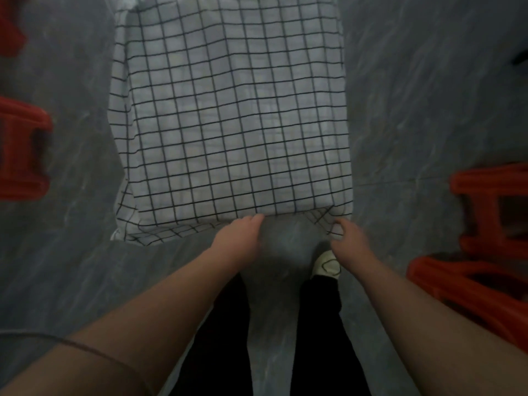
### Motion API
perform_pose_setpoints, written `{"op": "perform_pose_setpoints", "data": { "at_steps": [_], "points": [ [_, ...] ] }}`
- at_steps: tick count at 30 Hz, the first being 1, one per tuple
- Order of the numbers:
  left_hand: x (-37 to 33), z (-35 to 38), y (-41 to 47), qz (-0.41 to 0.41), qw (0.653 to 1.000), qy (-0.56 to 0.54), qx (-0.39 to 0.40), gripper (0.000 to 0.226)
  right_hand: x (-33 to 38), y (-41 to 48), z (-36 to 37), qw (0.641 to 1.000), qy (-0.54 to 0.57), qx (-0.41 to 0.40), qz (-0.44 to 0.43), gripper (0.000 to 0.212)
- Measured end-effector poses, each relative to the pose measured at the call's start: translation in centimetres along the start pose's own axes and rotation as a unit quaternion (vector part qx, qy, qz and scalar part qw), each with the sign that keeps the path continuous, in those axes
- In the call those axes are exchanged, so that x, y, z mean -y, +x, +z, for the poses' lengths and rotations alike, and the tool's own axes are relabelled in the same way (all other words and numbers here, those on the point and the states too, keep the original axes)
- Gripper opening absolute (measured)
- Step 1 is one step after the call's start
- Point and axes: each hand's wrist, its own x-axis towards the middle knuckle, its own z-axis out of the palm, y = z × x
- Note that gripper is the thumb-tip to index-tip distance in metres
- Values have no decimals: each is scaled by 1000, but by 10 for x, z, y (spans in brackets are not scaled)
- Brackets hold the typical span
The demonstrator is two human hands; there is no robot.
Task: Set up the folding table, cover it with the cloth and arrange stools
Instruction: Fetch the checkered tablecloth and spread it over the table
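White cloth with a black grid pattern fills the centre of the frame, top edge to just below the middle, lying flat with only faint creases. It drapes over the left side and the near left corner. The folding table is fully hidden under it, so its legs and edges can't be checked. Left hand is at the near hem, fingers curled together on the cloth edge. Right hand pinches the hanging flap at the near right corner. Both are motion-blurred, so the exact finger placement is unclear. Between the hands the overhang is pulled up and the grey marbled floor shows. Red plastic stools stand either side: two at the left edge, cut off by the frame, and two at right, partly cropped. Bare floor strips separate the cloth from the stools on both sides. Black trousers and a white shoe are at the bottom centre.
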Motion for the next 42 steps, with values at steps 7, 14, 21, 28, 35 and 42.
{"op": "perform_pose_setpoints", "data": {
  "at_steps": [7, 14, 21, 28, 35, 42],
  "points": [
    [-96, 12, 33, 10, 1000, 4, -11, 55, -57, 28, -41, 998, 53, 10, -28, 55],
    [-156, 19, 71, 89, 982, 71, -153, 60, -94, 69, -73, 981, 193, 2, -25, 38],
    [-154, 22, 122, 93, 967, 207, -113, 65, -77, 131, -50, 942, 332, 50, 25, 33],
    [-128, 46, 155, 141, 943, 246, -176, 61, -70, 172, -2, 915, 366, 153, 70, 38],
    [-116, 56, 162, 169, 931, 227, -233, 59, -87, 179, 5, 709, 657, 229, 115, 30],
    [-113, 60, 164, 173, 927, 235, -234, 48, -93, 191, 41, 839, 504, 142, 150, 19]
  ]
}}
